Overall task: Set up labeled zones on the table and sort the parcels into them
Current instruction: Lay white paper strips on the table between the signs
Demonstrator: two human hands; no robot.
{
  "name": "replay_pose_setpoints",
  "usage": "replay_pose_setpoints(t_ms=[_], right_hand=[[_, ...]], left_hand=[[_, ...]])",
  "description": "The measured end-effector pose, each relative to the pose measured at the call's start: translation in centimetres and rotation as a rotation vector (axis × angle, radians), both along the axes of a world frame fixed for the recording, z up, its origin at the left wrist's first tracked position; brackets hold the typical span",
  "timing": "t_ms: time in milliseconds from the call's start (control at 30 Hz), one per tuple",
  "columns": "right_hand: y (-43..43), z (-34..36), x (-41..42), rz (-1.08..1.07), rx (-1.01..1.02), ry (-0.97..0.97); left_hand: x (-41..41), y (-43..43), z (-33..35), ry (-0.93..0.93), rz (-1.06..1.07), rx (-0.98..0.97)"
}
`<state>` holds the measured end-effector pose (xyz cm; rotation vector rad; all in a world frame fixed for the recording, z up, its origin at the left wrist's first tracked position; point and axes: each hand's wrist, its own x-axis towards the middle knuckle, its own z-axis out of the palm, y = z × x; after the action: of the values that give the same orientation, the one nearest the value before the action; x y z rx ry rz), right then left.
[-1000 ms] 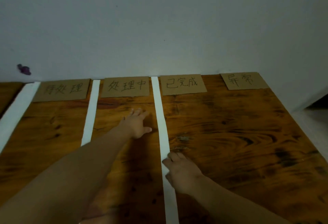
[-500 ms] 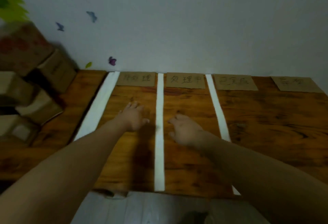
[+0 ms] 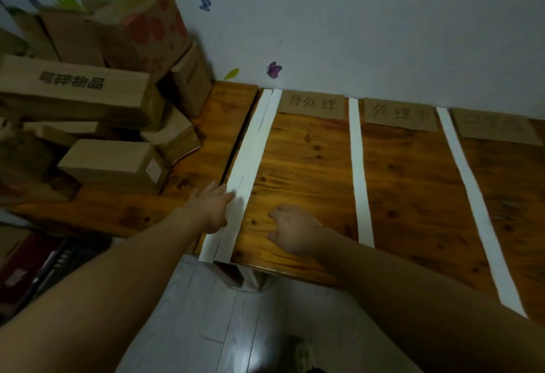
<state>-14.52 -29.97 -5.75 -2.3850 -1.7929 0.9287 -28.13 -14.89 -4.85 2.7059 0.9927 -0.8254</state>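
The left hand (image 3: 213, 208), fingers straight, touches the leftmost white strip (image 3: 250, 154) on the wooden surface (image 3: 309, 166). The right hand (image 3: 292, 231), just beside the strip, is loosely curled, holding nothing. Cardboard parcels (image 3: 118, 163) are piled far left.

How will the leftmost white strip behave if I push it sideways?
Likely light and floppy: the leftmost white strip looks like thin paper. It seems two overlapping layers, so a push may slide them apart or buckle them.

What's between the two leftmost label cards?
A single white strip separates the left card from the next card; shown in the head view.
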Motion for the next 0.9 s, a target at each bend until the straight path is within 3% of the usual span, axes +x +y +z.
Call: replay_pose_setpoints(t_ms=[233, 367, 533, 633, 767, 900], right_hand=[[2.8, -3.4, -6.6, 0.209, 0.040, -0.042], [2.8, -5.0, -8.9, 0.296, -0.128, -0.184], [1.6, -5.0, -10.7, -0.098, -0.042, -0.197], [0.7, -4.9, -11.8, -0.298, -0.090, -0.207], [-0.4, -4.8, -12.5, -0.314, -0.117, -0.266], [-1.5, -3.4, -12.2, -0.351, -0.027, -0.254]], left_hand=[[-2.9, 1.9, -3.0, 0.061, -0.079, -0.075], [-4.4, 2.9, -4.2, 0.007, -0.177, -0.078], [-4.9, 3.7, -5.1, -0.066, -0.236, -0.086], [-4.9, 3.8, -5.6, -0.087, -0.226, -0.096], [-4.7, 3.4, -5.8, -0.139, -0.210, -0.093], [-4.0, 1.7, -4.7, -0.343, -0.209, -0.046]])
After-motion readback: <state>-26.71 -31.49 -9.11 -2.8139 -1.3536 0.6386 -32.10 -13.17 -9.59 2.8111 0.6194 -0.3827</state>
